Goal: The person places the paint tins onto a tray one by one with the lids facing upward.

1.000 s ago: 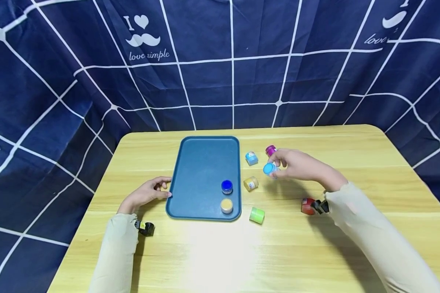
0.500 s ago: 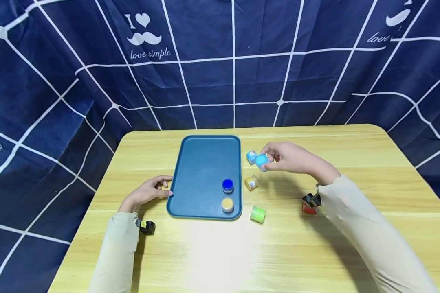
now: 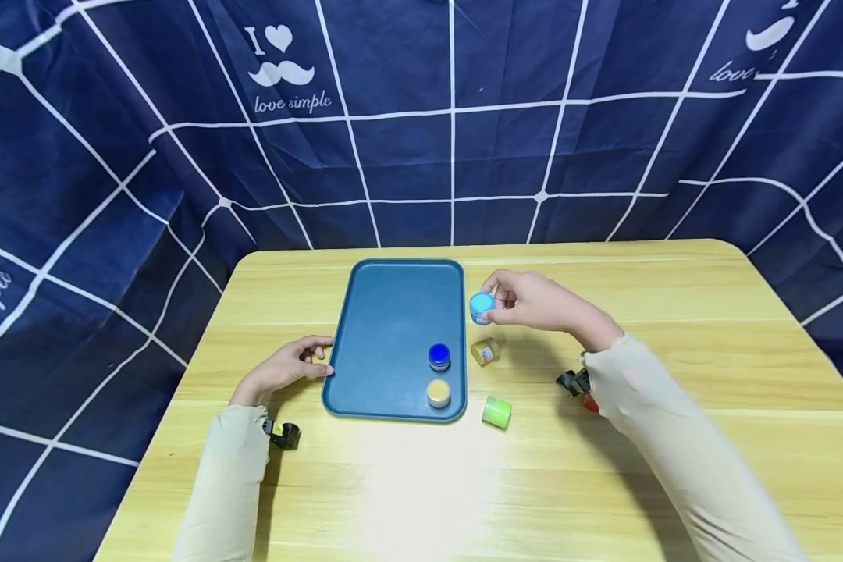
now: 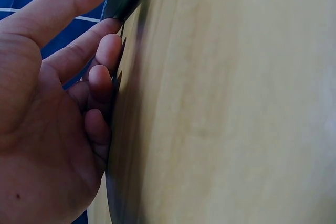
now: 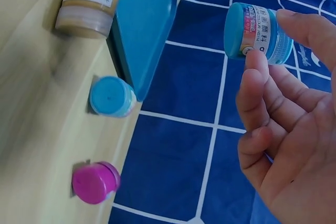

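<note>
My right hand (image 3: 534, 300) pinches a light blue paint jar (image 3: 481, 307) between thumb and fingers, above the table just right of the tray. In the right wrist view this jar (image 5: 257, 34) lies sideways to the camera, its label showing. A second light blue jar (image 5: 109, 97) and a magenta jar (image 5: 94, 182) stand on the table there; both are hidden in the head view. My left hand (image 3: 284, 371) touches the left rim of the blue tray (image 3: 393, 312) with thumb and index finger. In the left wrist view its other fingers curl loosely beside the tray edge.
On the tray stand a dark blue jar (image 3: 439, 357) and a cream-lidded jar (image 3: 439, 393). To its right lie an ochre jar (image 3: 485, 351) and a green jar (image 3: 496, 412) on the wooden table (image 3: 309, 499). A red jar (image 3: 590, 402) is mostly hidden by the right wrist camera.
My right hand has carried the light blue jar leftward toward the tray, covering the other light blue jar in the head view. The left hand stays at the tray's rim.
</note>
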